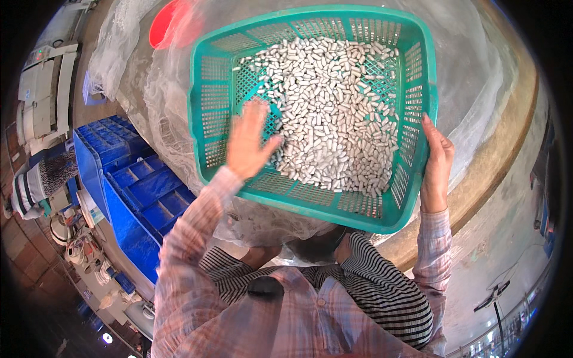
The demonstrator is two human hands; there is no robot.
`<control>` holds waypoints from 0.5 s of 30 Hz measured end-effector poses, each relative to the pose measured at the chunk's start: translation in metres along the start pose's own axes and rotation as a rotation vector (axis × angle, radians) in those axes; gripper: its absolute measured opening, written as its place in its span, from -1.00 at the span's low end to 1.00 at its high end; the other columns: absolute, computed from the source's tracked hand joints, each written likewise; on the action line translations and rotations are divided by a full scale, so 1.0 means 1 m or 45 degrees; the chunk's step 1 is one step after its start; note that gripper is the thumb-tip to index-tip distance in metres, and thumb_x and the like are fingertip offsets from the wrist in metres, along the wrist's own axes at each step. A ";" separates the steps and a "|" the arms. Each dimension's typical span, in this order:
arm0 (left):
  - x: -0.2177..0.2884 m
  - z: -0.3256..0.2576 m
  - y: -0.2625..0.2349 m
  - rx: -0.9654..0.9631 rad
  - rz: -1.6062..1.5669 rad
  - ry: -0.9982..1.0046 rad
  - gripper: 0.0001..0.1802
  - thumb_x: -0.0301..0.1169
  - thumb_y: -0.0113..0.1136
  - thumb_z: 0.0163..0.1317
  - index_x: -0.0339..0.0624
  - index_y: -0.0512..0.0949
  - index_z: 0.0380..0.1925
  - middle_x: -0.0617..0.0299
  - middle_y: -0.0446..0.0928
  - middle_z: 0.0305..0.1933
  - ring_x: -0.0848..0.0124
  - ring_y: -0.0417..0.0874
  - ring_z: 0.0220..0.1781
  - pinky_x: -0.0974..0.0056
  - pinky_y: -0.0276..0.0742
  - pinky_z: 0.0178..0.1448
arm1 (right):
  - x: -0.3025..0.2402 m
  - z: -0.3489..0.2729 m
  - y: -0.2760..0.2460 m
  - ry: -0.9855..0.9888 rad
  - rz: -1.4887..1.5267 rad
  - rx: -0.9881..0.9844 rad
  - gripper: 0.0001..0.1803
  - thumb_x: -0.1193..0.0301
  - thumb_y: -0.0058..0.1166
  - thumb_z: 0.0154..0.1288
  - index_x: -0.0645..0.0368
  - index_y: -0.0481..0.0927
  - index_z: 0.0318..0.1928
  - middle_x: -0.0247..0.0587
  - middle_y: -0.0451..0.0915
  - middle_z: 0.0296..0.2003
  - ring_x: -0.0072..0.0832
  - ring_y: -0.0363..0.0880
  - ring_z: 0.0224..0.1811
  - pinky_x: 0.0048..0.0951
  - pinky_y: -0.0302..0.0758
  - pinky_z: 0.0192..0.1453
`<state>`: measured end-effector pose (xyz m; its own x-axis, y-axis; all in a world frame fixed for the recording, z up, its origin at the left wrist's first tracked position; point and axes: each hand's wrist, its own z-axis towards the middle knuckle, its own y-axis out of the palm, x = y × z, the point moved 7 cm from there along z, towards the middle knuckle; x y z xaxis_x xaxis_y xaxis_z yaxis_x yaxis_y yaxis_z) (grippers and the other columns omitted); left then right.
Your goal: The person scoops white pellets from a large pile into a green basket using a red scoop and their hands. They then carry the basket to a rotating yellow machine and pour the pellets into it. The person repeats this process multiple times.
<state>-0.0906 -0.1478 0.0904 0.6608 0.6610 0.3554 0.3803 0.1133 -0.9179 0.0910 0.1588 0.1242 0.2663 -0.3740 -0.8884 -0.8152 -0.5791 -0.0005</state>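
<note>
A green plastic basket [310, 213] with slotted sides sits tilted in front of me. Many small whitish, capsule-shaped pieces [334, 113] are heaped over its floor, thickest in the middle and toward the right. My left hand [252, 140] is over the basket's left part, fingers stretched out and slightly blurred, beside the edge of the heap; I cannot tell whether it touches the pieces. On the right side, my right hand [437, 158] grips the basket's rim, with the thumb on top and the other fingers mostly hidden behind the wall.
Thin translucent sheeting [167, 113] spreads under and around the basket. A red container [173, 25] stands at the far left under it. Blue divided crates [140, 179] are close on my left. A curved ledge [507, 185] runs along the right, and a thin black stand [496, 298] is at lower right.
</note>
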 end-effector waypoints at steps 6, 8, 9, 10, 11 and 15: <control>0.079 0.104 0.058 0.279 -0.100 -0.145 -0.03 0.25 0.14 0.09 0.05 0.09 0.42 -0.09 -0.45 0.53 -0.26 -0.43 0.50 -0.31 -0.35 0.45 | -0.009 -0.006 0.009 -0.015 -0.043 -0.033 -0.74 0.28 0.17 0.31 0.20 0.69 -0.43 -0.57 0.49 -0.59 -0.84 0.25 -0.58 -0.71 0.15 -0.50; 0.123 0.127 0.061 0.182 -0.194 -0.003 -0.07 0.23 0.09 0.13 0.06 0.08 0.42 -0.03 -0.39 0.54 -0.22 -0.40 0.52 -0.36 -0.37 0.44 | -0.008 -0.003 0.010 0.004 -0.047 -0.025 -0.75 0.29 0.17 0.31 0.19 0.69 -0.43 -0.57 0.49 -0.59 -0.84 0.24 -0.58 -0.71 0.13 -0.50; 0.153 0.126 0.058 0.183 -0.152 0.129 -0.10 0.20 0.07 0.16 0.05 0.10 0.41 0.03 -0.34 0.55 -0.17 -0.38 0.53 -0.37 -0.37 0.44 | -0.010 -0.002 0.008 -0.001 -0.058 -0.036 -0.74 0.28 0.17 0.30 0.19 0.68 -0.44 -0.58 0.47 -0.60 -0.84 0.23 -0.59 -0.70 0.12 -0.51; 0.175 0.112 0.054 0.178 -0.098 0.260 -0.14 0.18 0.06 0.19 0.04 0.11 0.41 0.08 -0.30 0.55 -0.12 -0.36 0.54 -0.39 -0.37 0.44 | -0.009 -0.002 0.009 -0.001 -0.059 -0.050 -0.73 0.28 0.17 0.30 0.18 0.67 -0.46 -0.59 0.45 -0.62 -0.84 0.21 -0.60 -0.69 0.10 -0.52; 0.190 0.091 0.059 0.061 -0.086 0.424 -0.16 0.19 0.02 0.20 0.09 0.12 0.40 0.10 -0.28 0.55 -0.08 -0.34 0.55 -0.38 -0.38 0.44 | -0.008 -0.002 0.007 0.001 -0.066 -0.054 -0.73 0.28 0.17 0.30 0.18 0.67 -0.48 -0.60 0.43 -0.63 -0.84 0.19 -0.60 -0.69 0.09 -0.53; 0.161 0.008 0.082 -0.404 -0.039 1.007 -0.23 0.29 -0.11 0.19 0.32 0.17 0.37 0.23 -0.20 0.56 0.04 -0.28 0.56 -0.41 -0.49 0.43 | -0.021 -0.010 0.008 -0.001 -0.066 0.056 -0.65 0.26 0.18 0.30 0.13 0.57 -0.61 -0.65 0.31 -0.68 -0.84 0.10 -0.62 -0.65 -0.01 -0.55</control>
<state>0.0419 -0.0267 0.0710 0.8599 -0.0646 0.5063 0.4907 -0.1684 -0.8549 0.0840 0.1548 0.1478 0.3084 -0.3434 -0.8871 -0.8221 -0.5654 -0.0669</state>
